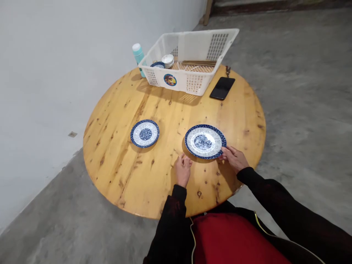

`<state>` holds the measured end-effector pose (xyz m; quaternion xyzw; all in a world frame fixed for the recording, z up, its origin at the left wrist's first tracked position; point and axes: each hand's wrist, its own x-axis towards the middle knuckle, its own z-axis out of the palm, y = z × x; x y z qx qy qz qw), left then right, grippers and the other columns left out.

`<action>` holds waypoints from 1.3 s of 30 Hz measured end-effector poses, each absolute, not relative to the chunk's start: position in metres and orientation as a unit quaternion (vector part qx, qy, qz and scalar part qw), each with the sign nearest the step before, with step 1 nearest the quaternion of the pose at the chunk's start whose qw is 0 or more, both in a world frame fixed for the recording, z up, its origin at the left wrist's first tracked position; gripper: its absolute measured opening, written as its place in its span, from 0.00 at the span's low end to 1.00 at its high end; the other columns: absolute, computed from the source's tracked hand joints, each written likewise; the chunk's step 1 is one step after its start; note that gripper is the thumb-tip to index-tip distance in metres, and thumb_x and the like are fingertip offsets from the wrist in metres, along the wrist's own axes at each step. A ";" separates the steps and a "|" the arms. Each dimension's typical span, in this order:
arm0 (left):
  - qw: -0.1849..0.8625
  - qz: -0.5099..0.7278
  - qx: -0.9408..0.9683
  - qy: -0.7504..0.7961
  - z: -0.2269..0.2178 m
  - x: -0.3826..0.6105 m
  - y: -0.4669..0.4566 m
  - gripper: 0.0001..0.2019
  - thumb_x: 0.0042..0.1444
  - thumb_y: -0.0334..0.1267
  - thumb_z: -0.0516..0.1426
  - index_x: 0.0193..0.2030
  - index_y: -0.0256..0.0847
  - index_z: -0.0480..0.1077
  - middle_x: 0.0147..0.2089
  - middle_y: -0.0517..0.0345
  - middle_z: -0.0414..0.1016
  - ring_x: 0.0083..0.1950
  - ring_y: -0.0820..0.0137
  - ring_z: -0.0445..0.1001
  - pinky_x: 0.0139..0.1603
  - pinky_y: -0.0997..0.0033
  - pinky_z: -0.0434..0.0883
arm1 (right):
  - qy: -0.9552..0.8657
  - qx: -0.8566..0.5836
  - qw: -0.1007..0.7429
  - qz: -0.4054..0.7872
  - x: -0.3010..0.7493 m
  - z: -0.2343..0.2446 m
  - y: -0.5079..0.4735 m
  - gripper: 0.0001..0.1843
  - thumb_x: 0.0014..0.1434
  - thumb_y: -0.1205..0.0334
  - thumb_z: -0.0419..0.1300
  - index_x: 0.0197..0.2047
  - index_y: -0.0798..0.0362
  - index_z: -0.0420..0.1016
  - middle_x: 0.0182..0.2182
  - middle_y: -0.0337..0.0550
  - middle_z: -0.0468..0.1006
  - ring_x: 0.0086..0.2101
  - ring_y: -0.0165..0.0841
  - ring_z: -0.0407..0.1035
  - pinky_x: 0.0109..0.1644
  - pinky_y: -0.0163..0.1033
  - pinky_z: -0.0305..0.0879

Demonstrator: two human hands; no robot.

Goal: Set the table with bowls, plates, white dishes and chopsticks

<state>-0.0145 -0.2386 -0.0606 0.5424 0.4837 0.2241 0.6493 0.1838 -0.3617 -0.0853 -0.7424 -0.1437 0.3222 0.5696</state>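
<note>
The right hand touches the large plate at its near-right rim, grip unclear; the left hand, empty and slack, rests just near-left.

The plate is round and shallow, white with a dark blue patterned rim and a blue medallion at its centre. It lies flat and upright on the wood, with nothing on it. It sits just ahead of both hands. The right hand has its fingertips on the near right edge, though whether they grip it is unclear. The left hand rests just beside the near left edge, seemingly not touching it.
</note>
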 end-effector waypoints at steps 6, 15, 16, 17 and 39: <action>0.585 0.260 0.549 0.538 -0.050 -0.106 -0.264 0.22 0.63 0.50 0.59 0.56 0.36 0.72 0.43 0.46 0.82 0.42 0.63 0.82 0.48 0.61 0.79 | -0.135 -0.721 0.602 0.317 0.184 -0.090 -0.358 0.34 0.47 0.29 0.67 0.38 0.52 0.74 0.26 0.41 0.78 0.28 0.36 0.75 0.34 0.42 0.78; 0.543 0.294 0.505 0.603 -0.043 -0.170 -0.363 0.30 0.57 0.62 0.62 0.51 0.34 0.76 0.40 0.45 0.82 0.39 0.62 0.82 0.41 0.63 0.79 | -0.043 -0.688 0.653 0.315 0.146 -0.094 -0.460 0.34 0.45 0.30 0.70 0.41 0.51 0.77 0.29 0.46 0.81 0.26 0.37 0.77 0.31 0.43 0.77; 0.547 0.295 0.505 0.599 -0.041 -0.168 -0.373 0.29 0.57 0.61 0.62 0.51 0.35 0.76 0.40 0.46 0.82 0.39 0.63 0.82 0.41 0.63 0.79 | -0.033 -0.693 0.646 0.317 0.139 -0.097 -0.480 0.34 0.44 0.31 0.71 0.40 0.51 0.77 0.28 0.46 0.81 0.25 0.37 0.76 0.29 0.43 0.76; 0.551 0.294 0.507 0.594 -0.039 -0.166 -0.382 0.28 0.58 0.60 0.62 0.51 0.35 0.76 0.39 0.47 0.82 0.39 0.63 0.82 0.41 0.64 0.79 | -0.024 -0.699 0.638 0.321 0.131 -0.100 -0.500 0.33 0.43 0.32 0.72 0.40 0.51 0.77 0.27 0.46 0.80 0.25 0.38 0.76 0.28 0.43 0.76; 0.586 0.258 0.536 0.549 -0.022 -0.208 -0.519 0.22 0.56 0.53 0.62 0.48 0.37 0.77 0.39 0.47 0.83 0.37 0.66 0.81 0.39 0.68 0.77 | -0.139 -0.687 0.489 0.519 -0.003 -0.105 -0.620 0.19 0.44 0.47 0.59 0.36 0.50 0.76 0.26 0.42 0.79 0.25 0.36 0.74 0.27 0.40 0.71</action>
